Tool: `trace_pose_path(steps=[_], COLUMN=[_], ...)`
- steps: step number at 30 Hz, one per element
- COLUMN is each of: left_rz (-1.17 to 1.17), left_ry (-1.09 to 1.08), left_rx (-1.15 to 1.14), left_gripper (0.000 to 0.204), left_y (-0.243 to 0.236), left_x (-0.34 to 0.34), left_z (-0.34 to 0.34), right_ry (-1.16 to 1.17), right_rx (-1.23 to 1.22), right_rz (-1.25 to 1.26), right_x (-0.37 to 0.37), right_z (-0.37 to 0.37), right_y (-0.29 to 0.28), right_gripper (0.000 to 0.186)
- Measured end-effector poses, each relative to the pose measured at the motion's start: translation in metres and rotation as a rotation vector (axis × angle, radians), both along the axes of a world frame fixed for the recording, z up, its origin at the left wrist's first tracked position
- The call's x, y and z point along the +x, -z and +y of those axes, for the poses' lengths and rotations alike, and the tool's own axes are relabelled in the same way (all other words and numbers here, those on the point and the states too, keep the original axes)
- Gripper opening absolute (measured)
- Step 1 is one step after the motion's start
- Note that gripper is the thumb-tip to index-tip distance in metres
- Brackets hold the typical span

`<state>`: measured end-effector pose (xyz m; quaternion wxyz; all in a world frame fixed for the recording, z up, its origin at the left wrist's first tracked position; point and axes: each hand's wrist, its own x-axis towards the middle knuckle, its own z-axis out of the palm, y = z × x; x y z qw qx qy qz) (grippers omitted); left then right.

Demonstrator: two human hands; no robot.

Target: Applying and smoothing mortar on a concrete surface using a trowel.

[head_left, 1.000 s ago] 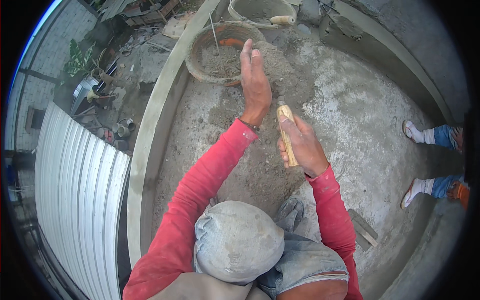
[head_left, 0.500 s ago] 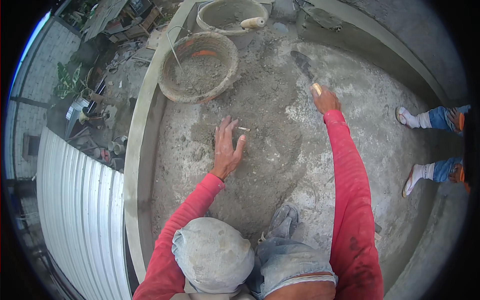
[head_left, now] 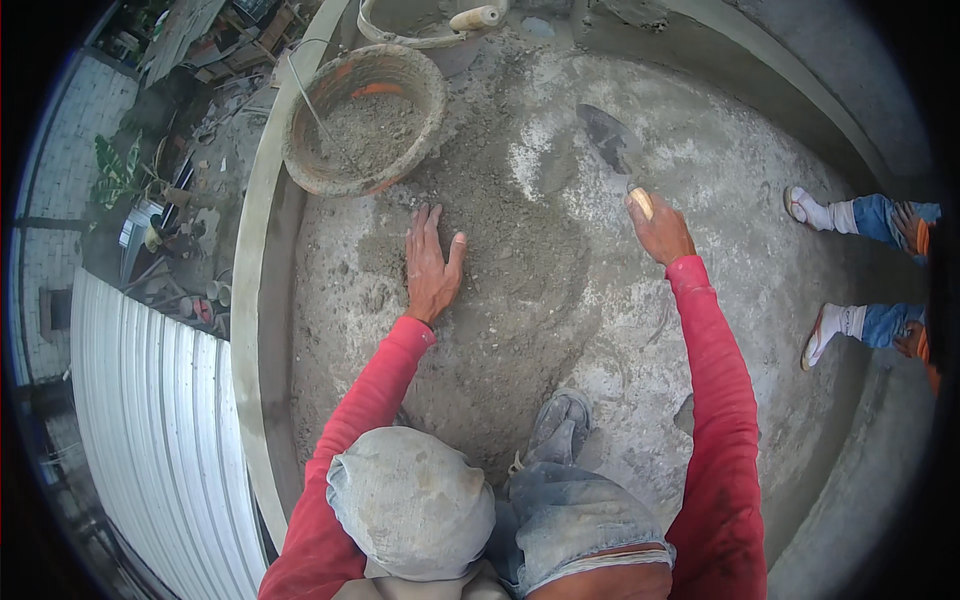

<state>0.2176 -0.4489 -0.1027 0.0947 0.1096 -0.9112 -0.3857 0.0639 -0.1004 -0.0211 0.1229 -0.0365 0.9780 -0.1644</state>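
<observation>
My right hand (head_left: 662, 230) is closed round the pale wooden handle of a trowel (head_left: 607, 138). The trowel's grey pointed blade reaches away from me, over a floor (head_left: 690, 140) streaked with grey and white. To its left, my left hand (head_left: 432, 268) has its fingers stretched out and thumb apart. It holds nothing, low over loose grey mortar (head_left: 500, 260); I cannot tell whether it touches. Beyond that hand stands a round tub (head_left: 425, 125), orange under a grey crust, with mortar inside and a thin bent metal rod leaning in it.
A second container (head_left: 400, 38), with a wooden handle (head_left: 475, 18) across its rim, stands at the far edge. A low concrete wall (head_left: 262, 290) runs along the left; corrugated metal sheeting (head_left: 150, 390) lies beyond. Another person's sandalled feet (head_left: 815, 212) are at the right.
The trowel's blade has turned and shows more of its flat face. The view has shifted slightly, moving the tub left and up. A small white stick by my left hand no longer shows.
</observation>
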Motion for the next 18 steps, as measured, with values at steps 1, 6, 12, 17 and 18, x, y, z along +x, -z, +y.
trace_pose_path(steps=[1, 6, 12, 17, 18], left_rz=[0.003, 0.010, 0.053, 0.071, 0.068], left_ry=[0.006, -0.021, -0.033, -0.010, -0.007], left_rx=[0.005, 0.064, 0.062, 0.070, 0.079], left_gripper=[0.067, 0.068, 0.066, 0.063, 0.063], left_y=[0.002, 0.002, 0.000, 0.007, 0.009], left_x=[0.000, 0.012, 0.012, 0.003, 0.003], left_z=[0.003, -0.015, -0.015, 0.003, 0.002], right_ry=[0.012, -0.097, -0.279, 0.022, 0.081], right_rx=[-0.015, -0.030, 0.047, 0.168, 0.162], right_rz=[0.042, -0.113, -0.152, 0.105, 0.127], right_x=[-0.017, 0.075, 0.103, 0.023, 0.019], right_z=[0.008, -0.076, -0.057, -0.009, -0.008], right_y=[0.013, 0.004, -0.031, 0.025, 0.038], right_gripper=[0.055, 0.056, 0.053, 0.052, 0.052])
